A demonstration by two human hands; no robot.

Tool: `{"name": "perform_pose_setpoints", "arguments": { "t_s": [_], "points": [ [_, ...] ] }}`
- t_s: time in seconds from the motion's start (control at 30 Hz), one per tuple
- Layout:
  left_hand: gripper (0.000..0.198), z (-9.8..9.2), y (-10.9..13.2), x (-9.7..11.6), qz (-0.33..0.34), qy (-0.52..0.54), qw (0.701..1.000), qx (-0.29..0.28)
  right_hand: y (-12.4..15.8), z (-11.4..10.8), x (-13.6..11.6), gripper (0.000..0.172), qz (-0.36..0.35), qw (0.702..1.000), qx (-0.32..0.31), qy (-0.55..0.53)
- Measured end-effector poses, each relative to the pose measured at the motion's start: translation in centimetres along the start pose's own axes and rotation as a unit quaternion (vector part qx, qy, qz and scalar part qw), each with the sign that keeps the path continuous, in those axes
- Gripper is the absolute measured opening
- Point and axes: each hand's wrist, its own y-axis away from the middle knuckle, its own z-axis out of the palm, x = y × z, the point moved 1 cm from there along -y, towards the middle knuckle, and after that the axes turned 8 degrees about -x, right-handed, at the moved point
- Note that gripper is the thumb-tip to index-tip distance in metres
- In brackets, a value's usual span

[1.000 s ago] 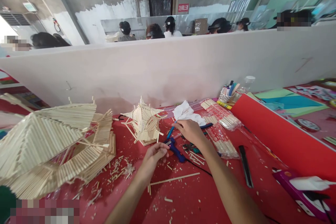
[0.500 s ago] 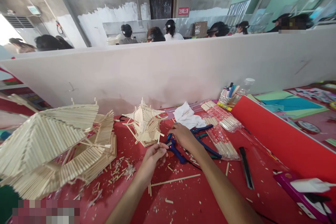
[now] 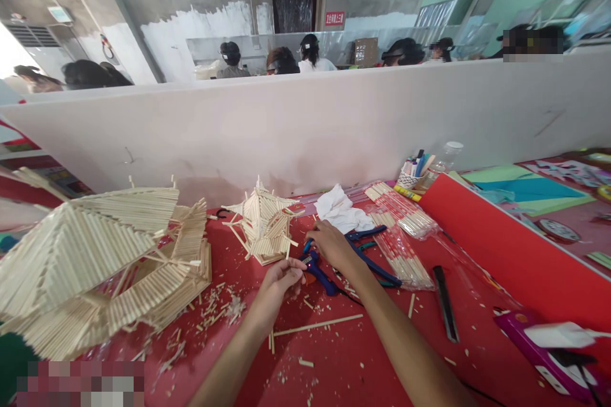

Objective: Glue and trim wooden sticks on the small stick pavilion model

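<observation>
A blue glue gun (image 3: pixel 323 278) lies on the red tabletop between my hands. My left hand (image 3: pixel 281 278) has thumb and fingers pinched together at its left end; whatever they hold is too small to make out. My right hand (image 3: pixel 330 243) reaches over from the right, fingers curled down at a small blue piece (image 3: pixel 308 245) beside the gun; its grip is partly hidden. Just behind my left hand stands a small pavilion model (image 3: pixel 260 222) of thin wooden sticks. A larger stick-built pavilion model (image 3: pixel 95 254) with a wide roof fills the left side.
Blue-handled pliers (image 3: pixel 375 264), a white cloth (image 3: pixel 341 210) and packs of sticks (image 3: pixel 403 254) lie right of my hands. Farther right are a black utility knife (image 3: pixel 446 305), a red board (image 3: pixel 477 235) and a purple power strip (image 3: pixel 534 350). Stick scraps (image 3: pixel 214 311) litter the table. A white partition (image 3: pixel 286 133) stands behind.
Both hands stay almost where they were, at the glue gun. The view has shifted very slightly.
</observation>
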Motion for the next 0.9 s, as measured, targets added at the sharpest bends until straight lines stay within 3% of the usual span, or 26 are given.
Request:
{"name": "perform_pose_setpoints", "arguments": {
  "t_s": [0.53,0.73,0.9],
  "points": [
    [0.039,0.3,0.1,0.1,-0.016,-0.023,0.999,-0.026,-0.4,0.7,-0.1,0.012,-0.027,0.999,-0.014,0.014],
    [0.037,0.4,0.2,0.3,-0.014,-0.026,0.999,-0.03,-0.5,0.7,-0.2,0.022,-0.028,0.999,-0.017,0.012],
    [0.041,0.3,0.7,1.0,-0.045,-0.08,0.993,-0.08,0.0,-0.5,-0.4,0.024,-0.031,0.999,-0.011,-0.02]
  ]
}}
